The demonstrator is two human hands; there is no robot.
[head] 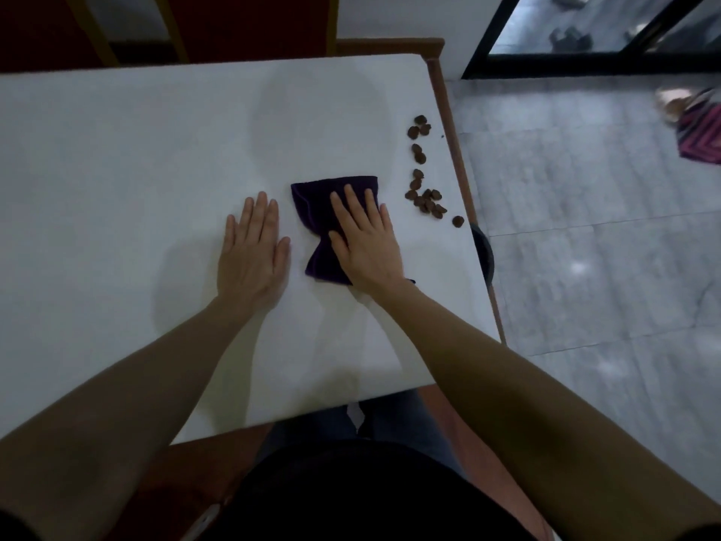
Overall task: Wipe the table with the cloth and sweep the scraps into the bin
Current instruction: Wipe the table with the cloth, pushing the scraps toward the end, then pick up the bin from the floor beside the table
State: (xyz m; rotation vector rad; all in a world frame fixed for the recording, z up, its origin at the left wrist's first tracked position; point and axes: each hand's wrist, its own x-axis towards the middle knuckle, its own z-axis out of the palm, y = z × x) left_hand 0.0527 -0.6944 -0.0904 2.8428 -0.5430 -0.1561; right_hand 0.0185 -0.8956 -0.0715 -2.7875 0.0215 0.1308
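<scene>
We looked down on a white worktop with a great stretch of bare surface running off to our left and toward the far edge. The right edge, trimmed in brown wood, was the tight side: the brown scraps lay strung along it in a loose line, the nearest one just short of the drop. Right below that edge a dark rounded rim poked out, most of it hidden under the worktop, so we could not say for sure it was the bin. Beyond it ran grey tiled floor, well open.

A striped pink object at the far right was cut off by the frame and too blurred to name. Shapes behind the dark-framed glass up top were just as murky.

Our left hand lay flat on the bare worktop, fingers straight and close together, holding nothing. Our right hand pressed flat on the dark purple cloth, fingers spread and straight, not curled round it. The cloth sat bunched at its middle, near the worktop's centre-right, with the scraps well apart to its right.
</scene>
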